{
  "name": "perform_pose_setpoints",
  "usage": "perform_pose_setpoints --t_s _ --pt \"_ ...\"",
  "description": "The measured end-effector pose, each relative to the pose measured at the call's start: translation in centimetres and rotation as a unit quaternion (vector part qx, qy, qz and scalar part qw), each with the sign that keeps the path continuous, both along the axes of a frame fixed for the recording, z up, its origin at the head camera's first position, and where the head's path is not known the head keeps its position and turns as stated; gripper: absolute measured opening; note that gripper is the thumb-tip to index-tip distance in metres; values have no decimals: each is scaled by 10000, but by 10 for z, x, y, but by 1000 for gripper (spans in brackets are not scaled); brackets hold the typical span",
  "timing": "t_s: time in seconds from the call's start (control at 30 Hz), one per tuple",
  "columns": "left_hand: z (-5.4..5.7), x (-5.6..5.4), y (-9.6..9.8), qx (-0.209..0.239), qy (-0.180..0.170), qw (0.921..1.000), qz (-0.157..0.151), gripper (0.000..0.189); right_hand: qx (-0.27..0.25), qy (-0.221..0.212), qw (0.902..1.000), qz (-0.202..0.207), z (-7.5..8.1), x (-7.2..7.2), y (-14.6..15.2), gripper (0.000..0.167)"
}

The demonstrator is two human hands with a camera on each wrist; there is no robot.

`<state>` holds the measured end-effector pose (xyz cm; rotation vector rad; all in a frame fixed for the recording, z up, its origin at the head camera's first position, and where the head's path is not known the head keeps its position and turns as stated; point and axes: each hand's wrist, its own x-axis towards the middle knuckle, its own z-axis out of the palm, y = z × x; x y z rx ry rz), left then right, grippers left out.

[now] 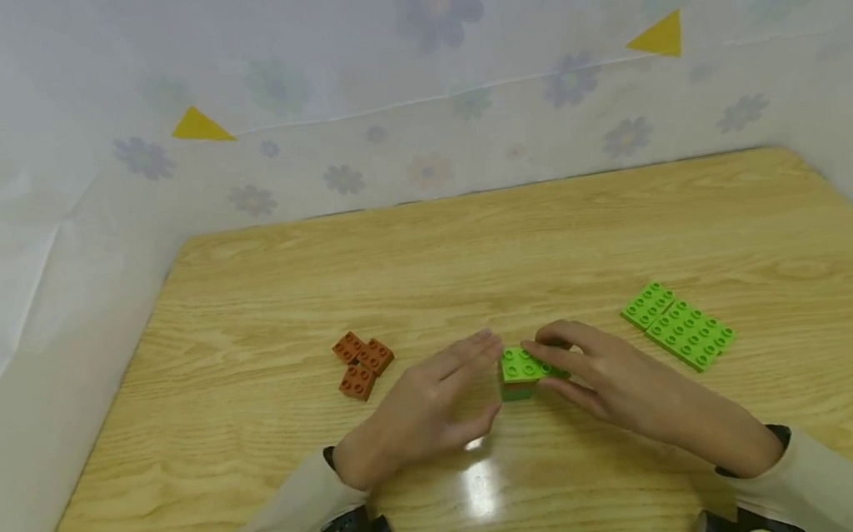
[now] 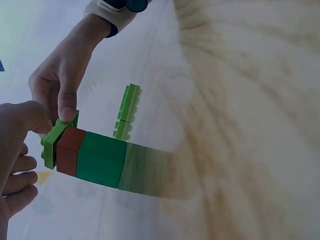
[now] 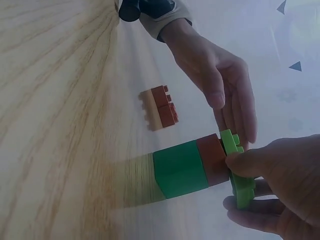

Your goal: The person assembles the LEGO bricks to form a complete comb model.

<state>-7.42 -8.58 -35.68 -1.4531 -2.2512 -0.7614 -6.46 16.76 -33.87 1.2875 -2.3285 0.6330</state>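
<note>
A small stack of toy building bricks stands on the table between the two hands. At its bottom is a dark green block [image 2: 101, 159], with a reddish-brown brick [image 3: 212, 159] above it. A lime green flat studded brick [image 1: 519, 365] tops the stack and juts out past the brown one on the right. My right hand [image 1: 615, 375] pinches this lime brick at its overhanging end, thumb on one side and fingers on the other. Beside the stack's left side is my left hand [image 1: 429, 395], its fingers loosely extended and holding nothing.
Three reddish-brown bricks [image 1: 358, 381] lie close together to the left on the wooden table [image 1: 263, 287]. To the right, several lime green flat bricks [image 1: 690, 334] lie side by side. A flower-patterned white sheet [image 1: 358, 154] hangs behind the table.
</note>
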Motion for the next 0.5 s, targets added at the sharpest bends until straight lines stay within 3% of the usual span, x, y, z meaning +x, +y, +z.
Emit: perform_pose_setpoints --t_s 0.07,0.17,0.5 --pt "1 1 0 -191 382 9986 -301 55 -18 19 10000 8 -1 0 -1 51" --pt "1 1 -1 -466 514 9963 -515 52 1 -3 10000 -29 -2 1 -1 52" --pt "-1 0 0 -744 702 9933 -532 49 -159 -16 9999 -37 -4 6 8 48"
